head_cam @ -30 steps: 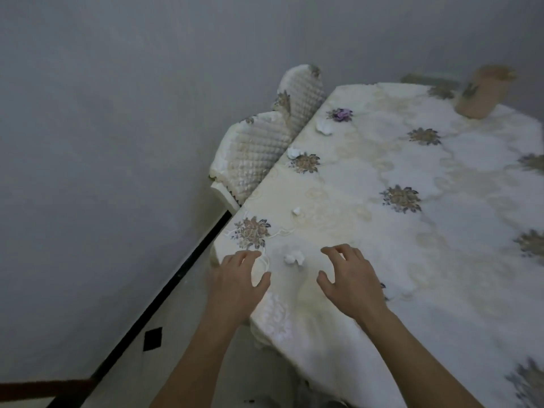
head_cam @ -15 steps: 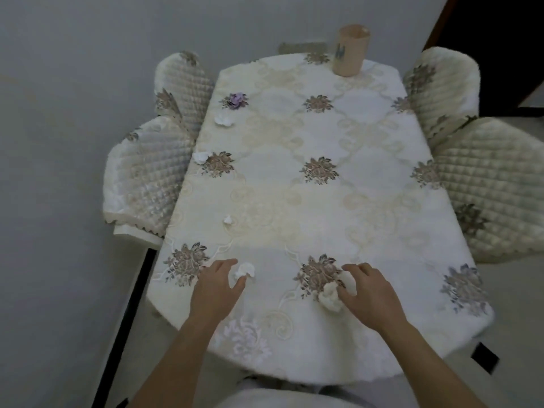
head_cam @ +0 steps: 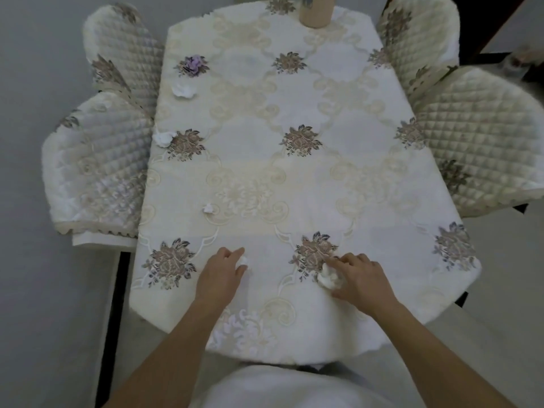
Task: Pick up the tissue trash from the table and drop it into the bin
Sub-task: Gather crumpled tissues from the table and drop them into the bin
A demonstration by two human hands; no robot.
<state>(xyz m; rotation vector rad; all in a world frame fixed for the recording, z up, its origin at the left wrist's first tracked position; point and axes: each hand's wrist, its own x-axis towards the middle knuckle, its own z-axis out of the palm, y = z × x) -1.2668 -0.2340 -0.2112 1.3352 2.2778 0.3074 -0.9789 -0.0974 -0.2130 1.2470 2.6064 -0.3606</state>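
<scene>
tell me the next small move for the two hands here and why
Probably close both hands and lift. The left hand has its fingertips on a small tissue wad, and the right hand is pinching a bigger crumpled tissue; both wads seem to rest on the tablecloth. No bin is in view, so carrying comes after. Three more wads wait along the left edge.

Your left hand [head_cam: 219, 275] and right hand [head_cam: 360, 279] are both bare, with no rings, watch or gloves showing. Your forearms are bare too, with no sleeve reaching into view along either one. At the bottom edge, a plain white garment [head_cam: 282, 387] covers your front, smooth and unmarked.
</scene>
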